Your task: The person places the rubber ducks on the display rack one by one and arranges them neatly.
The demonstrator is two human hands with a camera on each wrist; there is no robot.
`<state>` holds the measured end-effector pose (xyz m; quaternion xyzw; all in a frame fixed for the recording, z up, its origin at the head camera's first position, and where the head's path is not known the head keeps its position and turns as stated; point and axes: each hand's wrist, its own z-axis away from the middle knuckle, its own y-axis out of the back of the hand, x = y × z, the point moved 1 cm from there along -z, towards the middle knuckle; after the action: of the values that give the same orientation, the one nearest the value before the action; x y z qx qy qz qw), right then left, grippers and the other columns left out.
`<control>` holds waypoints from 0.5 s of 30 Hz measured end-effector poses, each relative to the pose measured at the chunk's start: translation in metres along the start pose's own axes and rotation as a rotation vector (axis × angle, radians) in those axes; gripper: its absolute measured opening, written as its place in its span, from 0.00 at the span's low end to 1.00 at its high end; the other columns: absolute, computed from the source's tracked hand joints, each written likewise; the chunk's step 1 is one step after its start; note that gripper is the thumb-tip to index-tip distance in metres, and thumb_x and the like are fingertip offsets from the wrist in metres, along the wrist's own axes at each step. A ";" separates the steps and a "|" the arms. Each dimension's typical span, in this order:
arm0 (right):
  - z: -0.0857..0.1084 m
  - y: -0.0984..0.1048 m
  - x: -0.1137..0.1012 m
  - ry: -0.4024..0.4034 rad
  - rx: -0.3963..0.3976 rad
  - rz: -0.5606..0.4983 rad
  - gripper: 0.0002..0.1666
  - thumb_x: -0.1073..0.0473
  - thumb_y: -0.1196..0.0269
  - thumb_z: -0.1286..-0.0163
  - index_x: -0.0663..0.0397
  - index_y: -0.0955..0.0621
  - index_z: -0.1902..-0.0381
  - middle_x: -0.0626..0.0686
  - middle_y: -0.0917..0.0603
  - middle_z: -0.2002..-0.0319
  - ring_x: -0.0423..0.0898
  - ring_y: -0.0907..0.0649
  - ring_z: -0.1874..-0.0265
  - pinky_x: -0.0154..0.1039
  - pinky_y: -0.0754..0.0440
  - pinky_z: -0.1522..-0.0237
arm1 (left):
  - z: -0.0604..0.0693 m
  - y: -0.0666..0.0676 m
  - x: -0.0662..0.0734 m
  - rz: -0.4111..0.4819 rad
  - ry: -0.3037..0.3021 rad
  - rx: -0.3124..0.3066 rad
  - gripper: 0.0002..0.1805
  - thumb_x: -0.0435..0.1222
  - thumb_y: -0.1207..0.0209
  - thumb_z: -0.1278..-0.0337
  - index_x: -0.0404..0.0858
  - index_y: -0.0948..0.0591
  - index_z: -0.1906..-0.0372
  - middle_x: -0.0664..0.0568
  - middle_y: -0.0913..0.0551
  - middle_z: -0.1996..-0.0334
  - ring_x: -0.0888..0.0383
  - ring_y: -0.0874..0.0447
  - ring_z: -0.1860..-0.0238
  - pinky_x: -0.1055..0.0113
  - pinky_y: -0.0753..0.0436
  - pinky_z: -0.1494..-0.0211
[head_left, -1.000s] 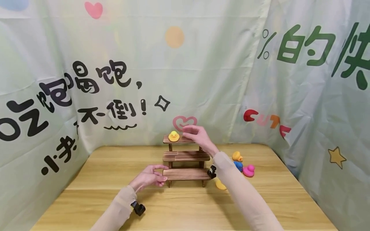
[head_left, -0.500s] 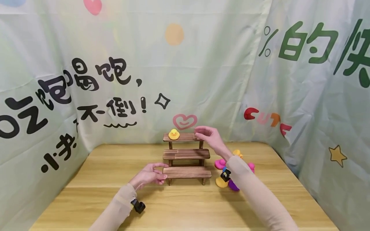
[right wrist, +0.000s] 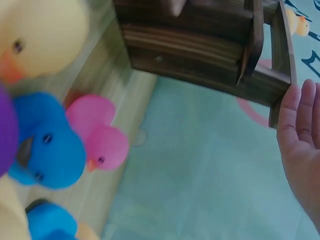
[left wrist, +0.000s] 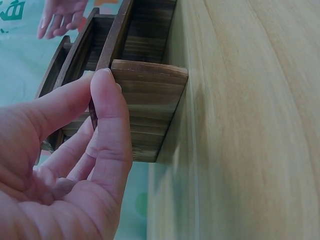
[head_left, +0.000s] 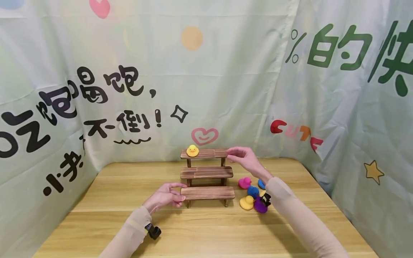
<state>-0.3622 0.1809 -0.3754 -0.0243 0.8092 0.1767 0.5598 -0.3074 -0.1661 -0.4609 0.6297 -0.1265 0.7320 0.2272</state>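
A three-tiered brown wooden display stand (head_left: 206,192) stands on the table, steps facing me. On the left of its top tier sits a yellow rubber duck (head_left: 192,151), facing forward. My left hand (head_left: 164,198) pinches the left end of the lowest tier between thumb and fingers, as the left wrist view (left wrist: 75,165) also shows. At the top tier's right end is my right hand (head_left: 246,158), its fingers fairly straight and holding nothing. In the right wrist view the fingertips (right wrist: 292,100) lie at the tier's end; whether they touch it I cannot tell.
Right of the stand is a cluster of several rubber ducks, among them a pink duck (head_left: 245,183), a blue duck (head_left: 253,192), a yellow duck (head_left: 246,203) and a purple duck (head_left: 260,205). My right forearm (head_left: 300,211) covers part of them. Printed cloth (head_left: 238,89) walls surround the table (head_left: 206,233).
My right hand has moved right along the top tier, from near the yellow duck to the tier's right end. More of the duck cluster shows now. The left hand has stayed put.
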 end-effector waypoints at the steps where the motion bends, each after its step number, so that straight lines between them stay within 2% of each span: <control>1: 0.002 0.002 0.001 -0.002 -0.010 0.003 0.23 0.60 0.35 0.32 0.71 0.22 0.45 0.69 0.17 0.51 0.39 0.14 0.62 0.42 0.14 0.53 | 0.001 0.000 0.000 0.001 0.003 0.001 0.34 0.28 0.35 0.45 0.29 0.33 0.33 0.36 0.16 0.67 0.56 0.16 0.74 0.62 0.12 0.63; 7: 0.011 0.016 0.007 -0.035 -0.060 0.050 0.22 0.58 0.34 0.33 0.69 0.21 0.46 0.49 0.13 0.58 0.39 0.15 0.62 0.45 0.14 0.56 | 0.000 -0.001 -0.001 0.000 0.010 0.008 0.34 0.28 0.35 0.45 0.30 0.32 0.33 0.39 0.16 0.68 0.57 0.16 0.74 0.63 0.12 0.63; 15: 0.022 0.033 0.016 -0.070 -0.084 0.126 0.19 0.56 0.33 0.34 0.60 0.18 0.48 0.49 0.13 0.59 0.41 0.16 0.65 0.37 0.18 0.66 | -0.002 0.001 -0.001 0.005 0.007 0.008 0.34 0.28 0.35 0.45 0.30 0.33 0.32 0.39 0.16 0.69 0.57 0.16 0.75 0.62 0.11 0.63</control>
<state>-0.3564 0.2215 -0.3884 0.0095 0.7808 0.2462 0.5741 -0.3091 -0.1658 -0.4617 0.6277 -0.1241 0.7353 0.2234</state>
